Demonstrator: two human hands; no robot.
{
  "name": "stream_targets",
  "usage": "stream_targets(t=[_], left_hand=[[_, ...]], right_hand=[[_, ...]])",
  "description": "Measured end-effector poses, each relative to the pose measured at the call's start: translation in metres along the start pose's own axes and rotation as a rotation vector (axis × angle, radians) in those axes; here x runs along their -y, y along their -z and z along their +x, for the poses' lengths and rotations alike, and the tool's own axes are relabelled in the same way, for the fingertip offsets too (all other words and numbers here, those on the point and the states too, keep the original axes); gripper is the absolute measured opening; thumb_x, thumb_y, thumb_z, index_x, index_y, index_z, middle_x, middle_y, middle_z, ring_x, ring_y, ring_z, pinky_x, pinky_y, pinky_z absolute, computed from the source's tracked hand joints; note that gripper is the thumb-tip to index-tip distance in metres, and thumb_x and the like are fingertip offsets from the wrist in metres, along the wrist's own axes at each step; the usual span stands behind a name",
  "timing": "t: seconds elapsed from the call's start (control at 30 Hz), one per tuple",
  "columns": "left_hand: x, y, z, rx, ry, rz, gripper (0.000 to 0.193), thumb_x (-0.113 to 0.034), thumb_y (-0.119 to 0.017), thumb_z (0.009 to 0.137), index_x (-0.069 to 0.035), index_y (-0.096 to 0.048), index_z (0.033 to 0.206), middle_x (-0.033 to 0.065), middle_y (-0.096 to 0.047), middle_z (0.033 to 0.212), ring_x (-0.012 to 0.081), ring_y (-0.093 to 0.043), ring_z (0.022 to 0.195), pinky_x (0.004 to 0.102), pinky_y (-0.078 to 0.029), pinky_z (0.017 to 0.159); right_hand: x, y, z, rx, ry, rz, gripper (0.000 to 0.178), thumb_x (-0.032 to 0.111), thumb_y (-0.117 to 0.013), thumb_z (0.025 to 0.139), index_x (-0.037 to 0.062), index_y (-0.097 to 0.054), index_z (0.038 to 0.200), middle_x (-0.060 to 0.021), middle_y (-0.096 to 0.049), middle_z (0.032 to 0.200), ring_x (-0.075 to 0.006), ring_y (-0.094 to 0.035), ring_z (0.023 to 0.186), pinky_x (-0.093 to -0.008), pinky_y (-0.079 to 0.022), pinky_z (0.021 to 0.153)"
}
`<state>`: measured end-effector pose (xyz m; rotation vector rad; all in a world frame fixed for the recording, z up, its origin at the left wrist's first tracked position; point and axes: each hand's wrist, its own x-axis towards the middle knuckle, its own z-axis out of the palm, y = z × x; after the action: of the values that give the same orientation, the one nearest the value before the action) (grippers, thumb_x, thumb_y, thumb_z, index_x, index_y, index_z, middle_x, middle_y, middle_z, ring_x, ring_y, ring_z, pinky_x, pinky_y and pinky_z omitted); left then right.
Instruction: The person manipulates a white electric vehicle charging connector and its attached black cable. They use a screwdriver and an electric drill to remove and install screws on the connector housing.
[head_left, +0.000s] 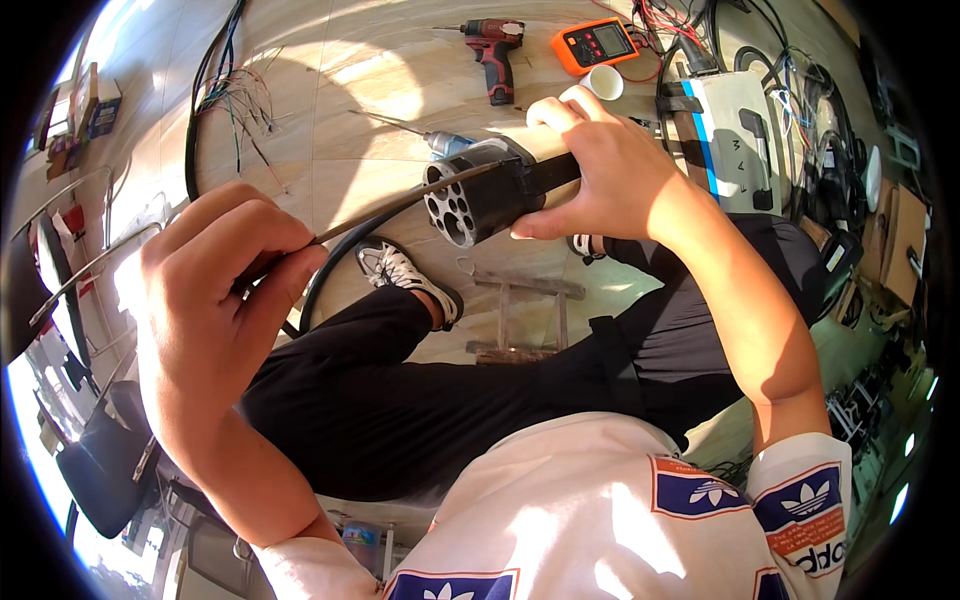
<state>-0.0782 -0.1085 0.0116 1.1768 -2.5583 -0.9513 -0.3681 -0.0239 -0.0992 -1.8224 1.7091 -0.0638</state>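
My right hand [625, 165] grips a black charging plug [490, 205] whose pale face with several round holes points left. The thumb lies under the plug's rear and the fingers reach over its far side. Pinched in my left hand [220, 270] is a thin dark rod [370, 212]. It slants up to the right, and its far end overlaps the plug's upper edge; I cannot tell whether it touches. Just behind the plug lies a screwdriver with a blue handle [447, 144].
A red and black cordless drill [493, 58], an orange multimeter [597, 46] and a white cup [603, 82] rest on the tiled floor. Black cables with loose wires [237, 95] lie left. A grey case [738, 140] stands right. A small wooden stool [528, 285] is between my legs.
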Motion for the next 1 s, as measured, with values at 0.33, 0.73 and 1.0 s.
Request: stream_targets(t=[0.33,0.73,1.0], left_hand=[[0.056,0.065,-0.045,-0.156,0.288,-0.004,0.014,-0.008,-0.072,0.093,0.002,-0.064,0.089,-0.0013,-0.054,0.073,0.0050,-0.045,0.068,0.0218,-0.037,0.063],[0.291,-0.058,-0.120,-0.001,0.715,-0.461,0.015,-0.013,-0.071,0.092,0.001,-0.065,0.095,-0.0004,-0.060,0.078,0.0080,-0.051,0.071,0.0258,-0.043,0.064],[0.402,-0.288,-0.103,-0.198,0.775,-0.169,0.023,-0.021,-0.075,0.085,-0.002,-0.067,0.095,0.0103,-0.067,0.075,0.0233,-0.063,0.068,0.0379,-0.051,0.067]], right_hand=[[0.009,0.011,-0.002,0.006,-0.010,0.049,0.093,0.047,-0.093,0.059,0.0041,-0.054,0.131,-0.0180,-0.055,0.121,-0.0399,-0.064,0.106,-0.0476,-0.052,0.090],[0.015,0.015,0.011,0.097,-0.027,0.112,0.096,0.041,-0.094,0.047,0.0100,-0.054,0.129,-0.0127,-0.054,0.123,-0.0389,-0.061,0.113,-0.0494,-0.050,0.096],[0.017,0.018,0.026,0.133,-0.017,0.096,0.109,0.042,-0.097,0.040,0.0069,-0.051,0.132,-0.0174,-0.052,0.125,-0.0410,-0.059,0.114,-0.0503,-0.050,0.097]])
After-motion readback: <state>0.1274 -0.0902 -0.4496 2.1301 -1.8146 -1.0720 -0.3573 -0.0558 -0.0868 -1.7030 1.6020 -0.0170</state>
